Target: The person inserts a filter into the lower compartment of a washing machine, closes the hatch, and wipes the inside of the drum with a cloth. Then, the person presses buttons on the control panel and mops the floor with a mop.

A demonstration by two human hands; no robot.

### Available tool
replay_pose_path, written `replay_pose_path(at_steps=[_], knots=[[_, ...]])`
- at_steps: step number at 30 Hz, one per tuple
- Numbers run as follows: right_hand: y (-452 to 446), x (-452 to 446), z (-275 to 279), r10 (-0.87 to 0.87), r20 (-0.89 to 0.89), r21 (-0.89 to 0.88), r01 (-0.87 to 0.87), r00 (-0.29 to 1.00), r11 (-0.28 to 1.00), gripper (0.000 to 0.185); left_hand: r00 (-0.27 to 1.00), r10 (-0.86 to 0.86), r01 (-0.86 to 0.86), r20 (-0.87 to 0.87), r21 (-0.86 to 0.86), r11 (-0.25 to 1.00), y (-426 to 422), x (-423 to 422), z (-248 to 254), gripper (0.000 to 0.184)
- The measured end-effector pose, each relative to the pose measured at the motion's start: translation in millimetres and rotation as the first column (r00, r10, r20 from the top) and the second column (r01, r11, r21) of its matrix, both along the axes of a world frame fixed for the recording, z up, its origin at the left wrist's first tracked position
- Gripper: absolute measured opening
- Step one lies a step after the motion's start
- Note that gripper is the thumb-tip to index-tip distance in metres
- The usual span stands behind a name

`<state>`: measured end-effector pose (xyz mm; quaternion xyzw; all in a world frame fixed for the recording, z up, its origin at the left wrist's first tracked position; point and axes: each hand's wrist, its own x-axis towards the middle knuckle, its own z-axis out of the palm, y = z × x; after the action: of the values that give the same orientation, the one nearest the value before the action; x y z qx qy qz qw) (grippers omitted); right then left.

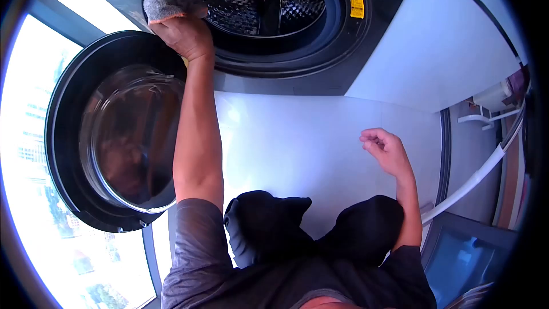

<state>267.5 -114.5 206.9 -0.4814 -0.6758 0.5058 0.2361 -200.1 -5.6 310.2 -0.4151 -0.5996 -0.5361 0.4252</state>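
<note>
My left hand reaches far forward, closed on a grey cloth with an orange edge. The cloth is against the left side of the front opening of a dark washing machine. Behind it shows the perforated metal drum. The machine's round door, black-rimmed with a glass bowl, is swung out to the left beside my forearm. My right hand hangs over the pale floor near my knee, holding nothing, with its fingers loosely bent and its thumb a little apart.
A bright window runs along the left. A white cabinet panel stands right of the machine, and a white hose curves down at the far right. Below the hose is a dark bluish panel. Pale floor lies before my knees.
</note>
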Motion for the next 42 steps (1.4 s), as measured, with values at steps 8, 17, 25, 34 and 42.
replay_pose_path(at_steps=[8,17,25,34,42], knots=[[0,-6,-8,0.07,0.067,-0.027,-0.068,0.995,0.997,0.026,0.977,-0.118,0.148,0.176,-0.169,0.974,7,-15,-87,0.037],[-6,6,-17,0.072,0.014,-0.114,-0.07,0.997,0.991,0.026,0.944,-0.117,-0.116,-0.308,-0.643,0.757,14,24,-125,0.028],[-1,3,-22,0.054,-0.048,-0.158,-0.061,0.997,0.986,0.026,0.973,-0.113,0.227,0.202,-0.731,0.644,36,117,-135,0.03],[-4,6,-22,-0.006,-0.064,-0.251,-0.01,0.998,0.968,0.031,0.684,-0.28,0.702,0.673,-0.502,0.506,57,165,-46,0.031],[-7,6,-25,-0.04,-0.037,-0.262,0.029,0.999,0.965,0.03,-0.681,-0.409,0.58,0.608,0.788,0.206,63,125,39,0.017]])
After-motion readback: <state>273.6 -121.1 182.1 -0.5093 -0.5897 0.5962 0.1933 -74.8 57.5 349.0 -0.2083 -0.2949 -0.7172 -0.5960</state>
